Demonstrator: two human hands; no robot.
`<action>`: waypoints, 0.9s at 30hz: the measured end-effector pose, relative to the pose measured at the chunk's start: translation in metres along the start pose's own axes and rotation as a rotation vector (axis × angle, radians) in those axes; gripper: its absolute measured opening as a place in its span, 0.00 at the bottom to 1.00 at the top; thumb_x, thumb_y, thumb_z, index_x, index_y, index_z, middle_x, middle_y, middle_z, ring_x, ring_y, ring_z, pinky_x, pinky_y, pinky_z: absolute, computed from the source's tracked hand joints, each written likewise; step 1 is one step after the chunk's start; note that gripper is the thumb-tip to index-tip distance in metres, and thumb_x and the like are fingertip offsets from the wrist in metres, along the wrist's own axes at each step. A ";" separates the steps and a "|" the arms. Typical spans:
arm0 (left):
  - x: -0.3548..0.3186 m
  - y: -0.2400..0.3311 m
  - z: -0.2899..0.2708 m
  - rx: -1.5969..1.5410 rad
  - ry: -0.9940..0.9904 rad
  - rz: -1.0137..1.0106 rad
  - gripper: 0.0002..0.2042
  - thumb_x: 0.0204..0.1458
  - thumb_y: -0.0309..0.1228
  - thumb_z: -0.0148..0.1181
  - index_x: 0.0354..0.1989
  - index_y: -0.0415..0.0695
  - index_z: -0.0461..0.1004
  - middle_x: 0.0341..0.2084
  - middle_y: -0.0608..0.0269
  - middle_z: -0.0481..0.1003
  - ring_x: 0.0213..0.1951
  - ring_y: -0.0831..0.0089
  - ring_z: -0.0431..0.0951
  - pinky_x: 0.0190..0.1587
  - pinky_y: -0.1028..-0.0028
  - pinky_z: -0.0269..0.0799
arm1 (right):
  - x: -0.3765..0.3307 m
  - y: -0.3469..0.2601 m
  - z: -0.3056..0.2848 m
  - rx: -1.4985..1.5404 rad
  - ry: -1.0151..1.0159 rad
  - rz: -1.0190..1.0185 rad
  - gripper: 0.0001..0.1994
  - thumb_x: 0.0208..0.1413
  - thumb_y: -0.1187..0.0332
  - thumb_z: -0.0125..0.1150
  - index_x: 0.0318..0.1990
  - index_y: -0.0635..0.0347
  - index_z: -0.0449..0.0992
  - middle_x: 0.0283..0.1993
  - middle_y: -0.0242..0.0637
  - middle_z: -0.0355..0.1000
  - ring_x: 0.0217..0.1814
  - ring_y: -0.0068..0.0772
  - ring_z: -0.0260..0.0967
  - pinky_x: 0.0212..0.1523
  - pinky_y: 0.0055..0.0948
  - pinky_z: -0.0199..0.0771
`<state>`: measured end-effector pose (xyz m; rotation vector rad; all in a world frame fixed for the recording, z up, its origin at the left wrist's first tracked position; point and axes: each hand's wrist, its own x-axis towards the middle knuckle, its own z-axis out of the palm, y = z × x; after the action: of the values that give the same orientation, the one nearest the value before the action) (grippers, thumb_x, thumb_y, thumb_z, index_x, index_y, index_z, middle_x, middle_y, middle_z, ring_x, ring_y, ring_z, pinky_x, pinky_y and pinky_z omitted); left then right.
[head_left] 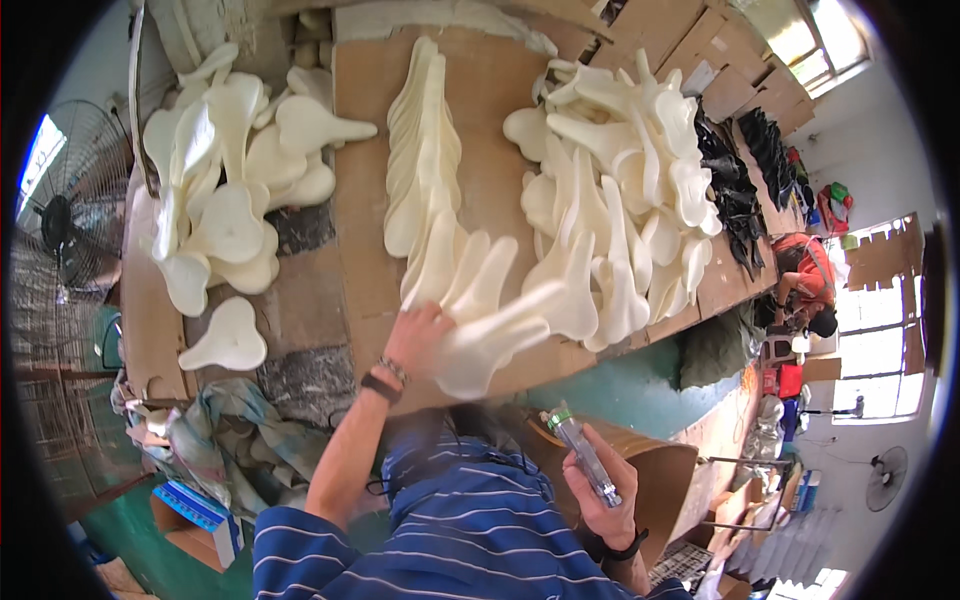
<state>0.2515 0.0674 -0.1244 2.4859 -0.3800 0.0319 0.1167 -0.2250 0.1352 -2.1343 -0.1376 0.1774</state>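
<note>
A long row of overlapping cream foam bicycle saddle pads (424,170) runs down the middle of the cardboard-covered table (490,130). At its near end is my left hand (415,340), its fingers closed at the edge of a saddle pad (480,350) that is smeared by motion. The exact hold of the fingertips is partly hidden. Off the table's near edge, my right hand (605,485) grips a slim grey, see-through tool (585,455) with a green end. What kind of tool it is cannot be made out.
Heaped saddle pads lie at left (235,150) and right (620,190); a single pad (228,335) lies near left. Black pieces (728,180) hang beyond the right heap. A fan (62,220) stands left. Below are crumpled cloth (240,440) and a cardboard box (650,470). Another person (803,275) is far right.
</note>
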 end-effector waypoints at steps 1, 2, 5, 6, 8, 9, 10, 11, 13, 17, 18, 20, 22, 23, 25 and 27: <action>0.000 0.008 -0.009 -0.003 0.000 0.018 0.25 0.36 0.36 0.71 0.48 0.50 0.78 0.47 0.56 0.73 0.51 0.54 0.75 0.58 0.54 0.66 | 0.002 0.003 0.000 0.015 0.025 0.002 0.26 0.58 0.78 0.67 0.65 0.69 0.73 0.41 0.41 0.80 0.39 0.29 0.78 0.43 0.27 0.78; 0.000 0.021 -0.022 -0.011 -0.001 0.037 0.25 0.35 0.36 0.71 0.47 0.50 0.78 0.48 0.56 0.73 0.52 0.53 0.75 0.59 0.54 0.66 | 0.004 0.008 -0.002 0.027 0.051 0.007 0.26 0.59 0.77 0.67 0.65 0.69 0.73 0.40 0.40 0.80 0.39 0.27 0.78 0.42 0.26 0.78; 0.002 0.025 -0.032 0.053 0.053 0.056 0.24 0.34 0.36 0.71 0.46 0.50 0.79 0.49 0.56 0.74 0.53 0.54 0.75 0.60 0.54 0.65 | 0.021 0.013 -0.009 0.017 0.059 -0.025 0.25 0.59 0.76 0.67 0.64 0.69 0.74 0.40 0.40 0.81 0.38 0.27 0.78 0.42 0.26 0.78; 0.004 0.020 -0.034 0.090 0.077 0.070 0.24 0.34 0.36 0.71 0.46 0.50 0.79 0.49 0.56 0.74 0.53 0.54 0.75 0.60 0.54 0.65 | 0.027 0.014 -0.011 0.007 0.064 -0.040 0.25 0.59 0.76 0.67 0.64 0.69 0.74 0.41 0.41 0.81 0.39 0.28 0.79 0.42 0.27 0.78; 0.008 0.001 -0.021 -0.007 -0.004 0.020 0.26 0.35 0.38 0.72 0.48 0.51 0.79 0.51 0.56 0.74 0.56 0.55 0.74 0.61 0.52 0.64 | 0.033 0.021 -0.016 -0.033 0.032 -0.079 0.27 0.56 0.78 0.69 0.65 0.67 0.73 0.44 0.45 0.80 0.41 0.36 0.79 0.44 0.29 0.78; 0.011 -0.009 -0.014 -0.051 -0.047 -0.004 0.27 0.36 0.39 0.72 0.50 0.51 0.79 0.52 0.56 0.74 0.57 0.55 0.73 0.61 0.52 0.63 | 0.036 0.024 -0.018 -0.051 0.019 -0.099 0.28 0.55 0.79 0.69 0.66 0.66 0.72 0.45 0.48 0.79 0.42 0.40 0.80 0.45 0.31 0.78; 0.015 -0.016 -0.008 -0.105 0.003 0.005 0.27 0.35 0.39 0.73 0.49 0.50 0.79 0.50 0.56 0.75 0.55 0.53 0.74 0.60 0.52 0.65 | 0.040 0.026 -0.020 -0.066 0.013 -0.142 0.30 0.54 0.79 0.70 0.67 0.64 0.72 0.44 0.49 0.78 0.41 0.46 0.79 0.44 0.32 0.78; 0.021 -0.019 -0.008 -0.119 -0.014 0.001 0.27 0.35 0.39 0.73 0.49 0.50 0.79 0.49 0.56 0.75 0.55 0.53 0.75 0.59 0.53 0.66 | 0.041 0.028 -0.022 -0.071 0.020 -0.135 0.31 0.54 0.79 0.70 0.67 0.64 0.71 0.44 0.49 0.78 0.41 0.46 0.78 0.44 0.32 0.78; 0.027 -0.020 -0.010 -0.142 -0.057 -0.025 0.27 0.34 0.39 0.74 0.48 0.49 0.80 0.48 0.55 0.75 0.53 0.52 0.75 0.56 0.53 0.68 | 0.040 0.031 -0.024 -0.073 0.019 -0.113 0.32 0.53 0.79 0.70 0.68 0.63 0.70 0.43 0.49 0.77 0.40 0.47 0.78 0.43 0.32 0.78; 0.023 -0.010 -0.018 -0.067 0.007 0.049 0.26 0.34 0.36 0.73 0.46 0.44 0.79 0.46 0.52 0.75 0.49 0.47 0.76 0.52 0.54 0.71 | 0.037 0.045 -0.024 -0.047 0.072 -0.065 0.32 0.53 0.77 0.71 0.68 0.61 0.70 0.43 0.48 0.78 0.40 0.49 0.78 0.43 0.34 0.78; 0.024 -0.001 -0.025 -0.057 -0.002 0.047 0.26 0.34 0.36 0.74 0.46 0.43 0.78 0.46 0.52 0.75 0.49 0.47 0.75 0.52 0.53 0.71 | 0.036 0.049 -0.025 -0.035 0.091 -0.057 0.32 0.54 0.77 0.71 0.68 0.61 0.71 0.44 0.48 0.78 0.40 0.50 0.78 0.44 0.35 0.78; 0.028 0.024 -0.046 -0.044 -0.026 0.047 0.27 0.34 0.36 0.74 0.47 0.42 0.78 0.47 0.51 0.75 0.49 0.46 0.75 0.51 0.53 0.71 | 0.031 0.054 -0.028 -0.015 0.132 -0.034 0.31 0.54 0.76 0.71 0.67 0.60 0.71 0.45 0.48 0.79 0.41 0.50 0.79 0.44 0.36 0.79; 0.038 0.040 -0.065 -0.081 -0.046 0.055 0.27 0.35 0.38 0.73 0.47 0.43 0.78 0.47 0.50 0.74 0.48 0.46 0.75 0.52 0.52 0.70 | 0.030 0.059 -0.029 0.004 0.177 -0.006 0.31 0.54 0.76 0.71 0.67 0.60 0.72 0.46 0.49 0.79 0.42 0.51 0.79 0.45 0.36 0.79; 0.043 0.047 -0.076 -0.092 -0.048 0.051 0.27 0.35 0.39 0.73 0.47 0.43 0.78 0.47 0.50 0.74 0.48 0.47 0.75 0.52 0.52 0.69 | 0.030 0.062 -0.029 0.019 0.191 -0.002 0.30 0.54 0.76 0.71 0.66 0.60 0.72 0.46 0.49 0.79 0.42 0.51 0.79 0.45 0.37 0.79; 0.060 0.060 -0.094 -0.107 -0.017 0.109 0.27 0.36 0.38 0.73 0.49 0.44 0.78 0.49 0.48 0.75 0.50 0.46 0.75 0.54 0.52 0.69 | 0.030 0.066 -0.028 0.027 0.238 0.022 0.28 0.54 0.76 0.70 0.65 0.63 0.73 0.46 0.49 0.80 0.41 0.48 0.79 0.45 0.35 0.79; 0.084 0.074 -0.109 -0.099 0.011 0.183 0.27 0.36 0.38 0.73 0.49 0.44 0.78 0.50 0.47 0.75 0.51 0.45 0.75 0.55 0.52 0.69 | 0.032 0.067 -0.029 0.047 0.277 0.059 0.26 0.56 0.75 0.70 0.63 0.65 0.75 0.44 0.48 0.80 0.40 0.44 0.80 0.44 0.33 0.78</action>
<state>0.3186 0.0527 0.0160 2.3457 -0.5888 0.0987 0.1555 -0.2793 0.0920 -2.0942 0.0913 -0.0812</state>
